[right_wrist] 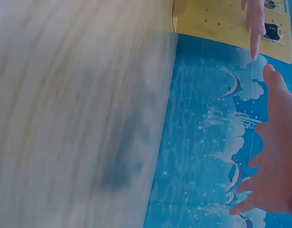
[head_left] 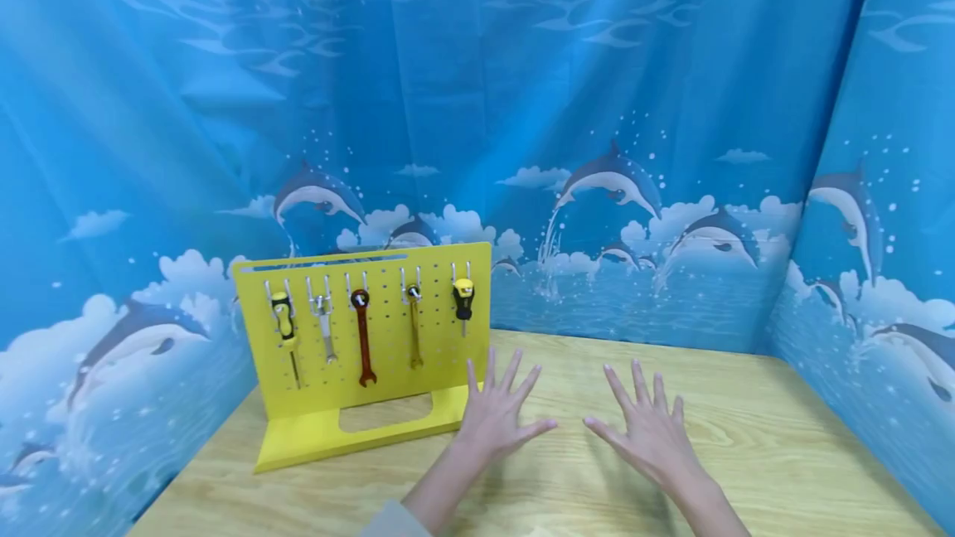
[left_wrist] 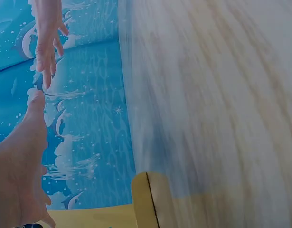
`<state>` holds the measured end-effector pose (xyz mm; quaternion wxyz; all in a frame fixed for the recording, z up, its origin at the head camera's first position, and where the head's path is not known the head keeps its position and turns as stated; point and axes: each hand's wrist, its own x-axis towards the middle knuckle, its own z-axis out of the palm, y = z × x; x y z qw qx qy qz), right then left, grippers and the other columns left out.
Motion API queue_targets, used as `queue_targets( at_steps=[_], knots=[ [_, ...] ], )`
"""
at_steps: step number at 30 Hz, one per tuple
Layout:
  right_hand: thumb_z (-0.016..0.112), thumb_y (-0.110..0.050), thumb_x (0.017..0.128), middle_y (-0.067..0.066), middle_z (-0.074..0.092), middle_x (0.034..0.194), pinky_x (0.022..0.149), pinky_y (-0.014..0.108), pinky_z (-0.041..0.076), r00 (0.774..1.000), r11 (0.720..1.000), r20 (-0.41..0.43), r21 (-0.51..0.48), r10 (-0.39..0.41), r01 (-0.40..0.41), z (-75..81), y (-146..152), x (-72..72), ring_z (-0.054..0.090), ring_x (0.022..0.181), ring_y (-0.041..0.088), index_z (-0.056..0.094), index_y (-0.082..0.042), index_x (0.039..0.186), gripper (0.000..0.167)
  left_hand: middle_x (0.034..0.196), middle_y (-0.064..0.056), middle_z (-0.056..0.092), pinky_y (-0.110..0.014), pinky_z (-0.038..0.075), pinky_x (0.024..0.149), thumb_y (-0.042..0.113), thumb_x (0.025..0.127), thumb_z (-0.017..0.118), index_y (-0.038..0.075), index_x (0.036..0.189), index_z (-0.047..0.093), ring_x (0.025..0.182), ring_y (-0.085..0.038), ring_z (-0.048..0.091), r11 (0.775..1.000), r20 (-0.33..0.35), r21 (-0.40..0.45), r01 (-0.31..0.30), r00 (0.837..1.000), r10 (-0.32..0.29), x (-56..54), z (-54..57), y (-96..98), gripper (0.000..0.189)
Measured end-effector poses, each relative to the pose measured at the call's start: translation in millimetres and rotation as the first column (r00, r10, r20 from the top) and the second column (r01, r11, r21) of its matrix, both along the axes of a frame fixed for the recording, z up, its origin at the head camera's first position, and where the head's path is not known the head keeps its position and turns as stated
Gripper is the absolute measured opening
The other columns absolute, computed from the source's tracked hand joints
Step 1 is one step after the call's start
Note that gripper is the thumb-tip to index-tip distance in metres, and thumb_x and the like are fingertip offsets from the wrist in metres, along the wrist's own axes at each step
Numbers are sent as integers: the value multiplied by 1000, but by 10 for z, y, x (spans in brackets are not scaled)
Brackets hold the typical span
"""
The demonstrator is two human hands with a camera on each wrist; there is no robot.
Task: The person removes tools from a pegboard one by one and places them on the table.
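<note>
Both hands hover over the table with fingers spread, holding nothing. The left hand (head_left: 496,419) is just in front of the right end of a yellow pegboard stand (head_left: 321,392); the right hand (head_left: 656,436) is farther right over bare wood. Tools hang on the board's hooks, from left to right: a yellow-and-black screwdriver (head_left: 283,317), a small silver wrench (head_left: 325,330), a reddish-brown wrench (head_left: 362,338), a gold-coloured wrench (head_left: 415,330) and a short black-and-yellow screwdriver (head_left: 463,301). In the right wrist view the short screwdriver's black handle (right_wrist: 273,31) shows beside the left hand's fingers.
The light wood-grain table (head_left: 746,413) reaches back to a blue curtain (head_left: 448,106) printed with dolphins and clouds. More of that curtain hangs along the left and right sides. The pegboard's base has a cut-out and lies flat on the table's left part.
</note>
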<state>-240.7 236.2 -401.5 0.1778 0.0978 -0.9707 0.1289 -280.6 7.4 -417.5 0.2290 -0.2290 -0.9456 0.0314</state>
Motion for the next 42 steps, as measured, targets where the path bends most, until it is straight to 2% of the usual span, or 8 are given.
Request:
queue_targets(
  at_steps=[9, 15, 19, 26, 31, 35, 38, 42],
  knots=[
    [48, -64, 83, 26, 12, 146, 91, 75, 5, 1000, 1000, -13, 23, 21, -21, 83, -116, -107, 7, 126, 55, 27, -17, 145, 81, 150, -6, 14, -65, 5, 101, 77, 81, 16, 29, 145, 28, 132, -43, 12, 1000, 4, 18, -23, 1000, 23, -6, 93, -173, 80],
    [49, -64, 83, 23, 13, 147, 92, 74, 8, 998, 998, -36, 54, 48, -46, 153, -231, -186, 13, 126, 55, 30, -16, 144, 81, 150, -7, 12, -65, 2, 100, 76, 81, 15, 28, 144, 28, 131, -45, 11, 999, -52, 28, -34, 998, 36, 16, 189, -336, 81],
    [49, -64, 82, 22, 13, 148, 93, 74, 7, 997, 996, -39, 60, 66, -63, 216, -322, -246, 12, 127, 53, 30, -15, 144, 81, 150, -8, 14, -65, 1, 100, 76, 82, 21, 26, 144, 30, 132, -45, 9, 998, -90, 59, -38, 995, 43, 27, 269, -474, 80],
    [47, -65, 83, 21, 12, 148, 94, 73, 6, 994, 993, -25, 43, 109, -107, 337, -520, -391, 5, 129, 51, 26, -17, 146, 82, 151, -9, 11, -65, 8, 101, 73, 82, 33, 25, 145, 28, 132, -45, 6, 990, -142, 119, -71, 986, 88, 56, 418, -780, 80],
    [45, -67, 83, 19, 10, 149, 96, 71, 4, 991, 990, -3, 46, 136, -136, 411, -675, -522, 6, 130, 49, 22, -18, 147, 83, 151, -10, 8, -65, 3, 101, 68, 83, 42, 23, 145, 29, 132, -45, 1, 971, -154, 224, -77, 981, 114, 107, 559, -1099, 78],
    [44, -66, 83, 17, 9, 149, 96, 71, 5, 988, 987, 10, 51, 155, -155, 470, -788, -633, 7, 130, 49, 20, -20, 147, 83, 151, -12, 6, -65, 2, 101, 69, 84, 36, 20, 145, 28, 132, -46, 1, 954, -168, 284, -97, 975, 149, 135, 660, -1375, 78],
    [44, -66, 84, 17, 9, 150, 96, 70, 5, 986, 985, 26, 47, 163, -164, 506, -870, -717, 8, 130, 49, 18, -20, 147, 83, 151, -13, 4, -64, 0, 101, 68, 85, 35, 19, 145, 28, 132, -46, -1, 936, -173, 337, -105, 970, 171, 148, 717, -1569, 78],
    [43, -65, 85, 16, 7, 150, 97, 69, 3, 982, 983, 61, 9, 180, -181, 527, -979, -820, 6, 130, 49, 15, -20, 148, 83, 152, -14, 2, -62, -4, 102, 63, 86, 41, 18, 146, 25, 133, -44, -6, 904, -182, 407, -130, 958, 220, 169, 771, -1800, 76]
  ],
)
